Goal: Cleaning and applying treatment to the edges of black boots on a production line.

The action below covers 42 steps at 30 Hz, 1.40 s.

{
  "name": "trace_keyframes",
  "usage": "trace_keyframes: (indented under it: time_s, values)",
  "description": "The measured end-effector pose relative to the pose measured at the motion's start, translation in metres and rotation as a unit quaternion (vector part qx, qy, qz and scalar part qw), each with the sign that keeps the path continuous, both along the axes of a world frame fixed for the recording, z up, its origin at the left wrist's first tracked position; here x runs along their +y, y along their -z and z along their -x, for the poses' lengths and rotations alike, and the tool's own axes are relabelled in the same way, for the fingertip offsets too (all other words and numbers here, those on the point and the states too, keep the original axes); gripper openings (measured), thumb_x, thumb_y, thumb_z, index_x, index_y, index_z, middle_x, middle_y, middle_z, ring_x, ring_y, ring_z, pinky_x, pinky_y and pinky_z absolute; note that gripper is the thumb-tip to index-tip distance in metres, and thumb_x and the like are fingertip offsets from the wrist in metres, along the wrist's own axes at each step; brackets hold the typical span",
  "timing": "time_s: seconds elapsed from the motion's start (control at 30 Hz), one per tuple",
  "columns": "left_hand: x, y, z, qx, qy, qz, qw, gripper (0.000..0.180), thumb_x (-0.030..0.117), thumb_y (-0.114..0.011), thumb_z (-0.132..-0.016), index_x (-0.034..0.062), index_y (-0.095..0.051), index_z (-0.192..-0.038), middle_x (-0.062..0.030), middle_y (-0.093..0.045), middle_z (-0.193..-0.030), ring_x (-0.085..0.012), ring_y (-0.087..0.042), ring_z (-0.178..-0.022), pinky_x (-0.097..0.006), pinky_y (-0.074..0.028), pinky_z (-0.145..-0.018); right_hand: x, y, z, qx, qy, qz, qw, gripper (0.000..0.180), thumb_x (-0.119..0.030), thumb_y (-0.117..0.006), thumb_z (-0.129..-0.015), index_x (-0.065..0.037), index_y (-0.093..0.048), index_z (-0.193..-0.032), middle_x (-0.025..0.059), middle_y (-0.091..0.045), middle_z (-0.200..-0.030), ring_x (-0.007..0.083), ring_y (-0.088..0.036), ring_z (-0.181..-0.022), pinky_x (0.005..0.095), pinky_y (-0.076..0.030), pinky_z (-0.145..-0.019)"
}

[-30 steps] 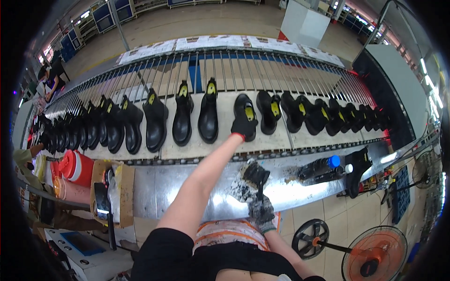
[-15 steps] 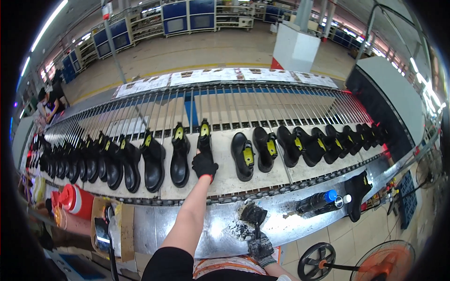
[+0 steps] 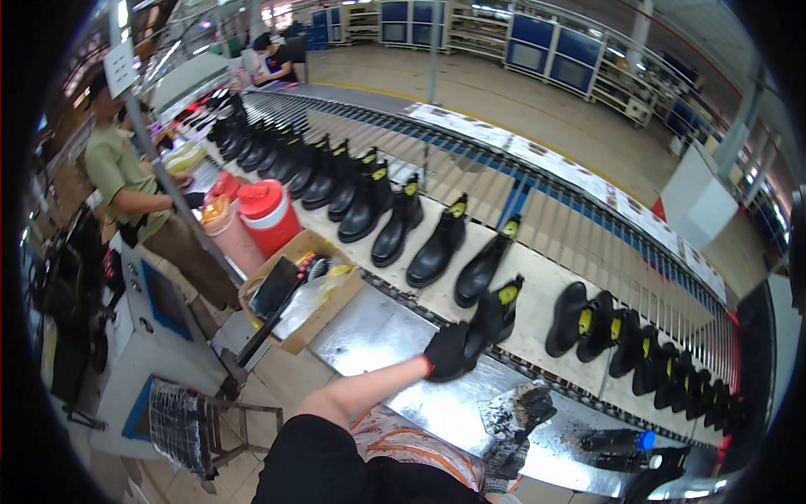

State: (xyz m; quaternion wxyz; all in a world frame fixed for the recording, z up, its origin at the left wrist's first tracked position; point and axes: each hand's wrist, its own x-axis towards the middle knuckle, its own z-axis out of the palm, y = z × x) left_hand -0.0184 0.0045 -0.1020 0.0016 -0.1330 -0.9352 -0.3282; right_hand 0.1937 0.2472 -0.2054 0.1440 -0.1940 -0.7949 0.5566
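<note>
"What is held by the left hand?"

"A black boot (image 3: 495,317) is gripped around its toe end by the left hand (image 3: 447,351), gloved in black, the fingers closed on it. The boot is tilted over the near edge of the pale conveyor (image 3: 537,296), in the gap between two groups of boots; whether the conveyor is touched cannot be told."

"And by the right?"

"The right hand (image 3: 506,460), in a stained grey glove, is seen low over the metal table (image 3: 403,340), just beside a blackened pad (image 3: 533,405). Its fingers are partly hidden, so how far it is opened, or whether the pad is gripped, cannot be told."

"Can any writing be read?"

"A yellow-green label (image 3: 509,294) is shown at the boot's opening, its marks too small to be made out. A printed paper (image 3: 120,67) is fixed to the pole at upper left, and white sheets (image 3: 579,181) marked in brown are laid beyond the rollers; both are blurred."
</note>
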Motion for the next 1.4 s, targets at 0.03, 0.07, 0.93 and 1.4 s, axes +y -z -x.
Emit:
trace_keyframes:
  time_s: [0.03,0.07,0.93,1.4]
  values:
    - [-0.006,-0.018,-0.027,0.035,-0.021,-0.111,0.993,0.057,0.029,-0.065,-0.073,-0.0044,-0.046,-0.114,-0.0264,-0.057,-0.086,-0.0418,-0.056,-0.083,-0.05,-0.043,-0.072,-0.006,-0.021,0.003,0.035,-0.014,-0.005,0.999,0.051,-0.042,-0.05,-0.089,0.001,-0.047,-0.116,0.0066,-0.057,-0.074,0.0131,-0.054,-0.057,0.0259,-0.041,-0.047]
    - [-0.015,-0.027,-0.051,-0.001,-0.026,-0.017,1.0,0.067,0.023,-0.071,-0.066,-0.0012,-0.043,-0.121,-0.0237,-0.057,-0.089,-0.0404,-0.056,-0.084,-0.048,-0.044,-0.072,-0.015,-0.051,0.005,0.07,-0.029,-0.009,0.997,0.042,-0.033,-0.051,-0.091,0.0,-0.046,-0.116,0.0033,-0.056,-0.076,0.0098,-0.053,-0.058,0.0225,-0.041,-0.05]
    - [0.001,-0.058,0.015,-0.362,0.131,-0.527,0.757,0.071,0.06,-0.028,-0.093,0.0049,-0.055,-0.058,-0.0071,-0.053,-0.059,-0.0186,-0.054,-0.075,-0.028,-0.042,-0.08,-0.039,-0.14,-0.022,-0.015,0.11,0.222,0.969,0.053,-0.018,-0.052,-0.092,-0.008,-0.029,-0.138,0.0056,-0.063,-0.082,0.0047,-0.045,-0.043,0.0177,-0.035,-0.039]
    - [0.005,-0.088,-0.013,-0.177,0.4,-0.596,0.674,0.08,0.056,-0.012,-0.095,0.006,-0.051,-0.046,-0.0068,-0.051,-0.052,-0.02,-0.046,-0.069,-0.032,-0.031,-0.09,0.001,-0.195,-0.006,0.026,-0.107,0.389,0.915,0.052,-0.003,-0.065,-0.076,-0.009,-0.048,-0.124,0.0158,-0.06,-0.106,0.0117,-0.061,-0.079,0.0193,-0.05,-0.051]
